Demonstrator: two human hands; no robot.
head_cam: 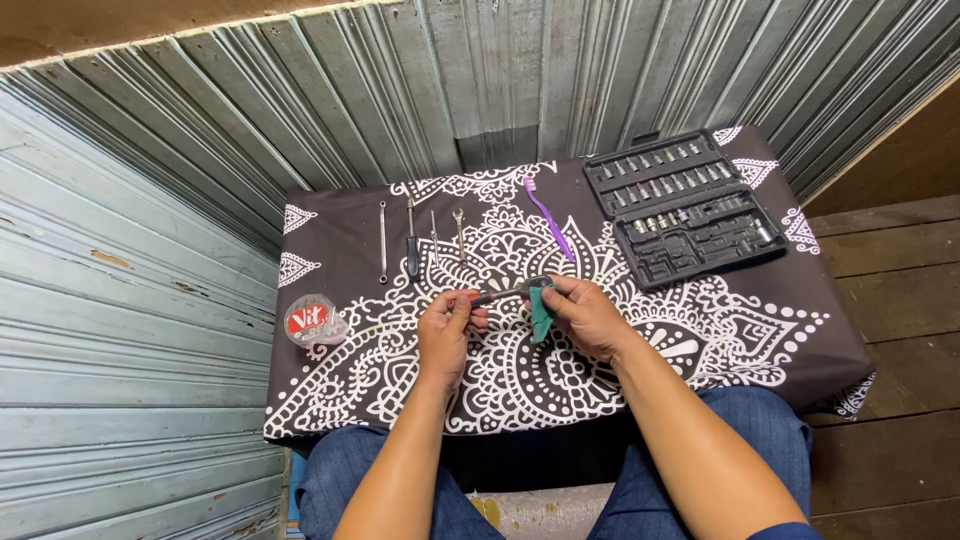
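My left hand [445,330] pinches one end of a slim metal tool [505,293], held level above the patterned black-and-white cloth [700,340]. My right hand [585,315] grips a small green rag [541,315] wrapped against the tool's other end. Both hands meet over the middle of the table, just in front of my knees in blue jeans.
An open black socket-set case [682,205] lies at the back right. A purple toothbrush [548,220], two wrenches [383,240] and a screwdriver [412,245] lie along the back. A small round plastic container [312,322] sits at the left. Corrugated metal walls stand behind and left.
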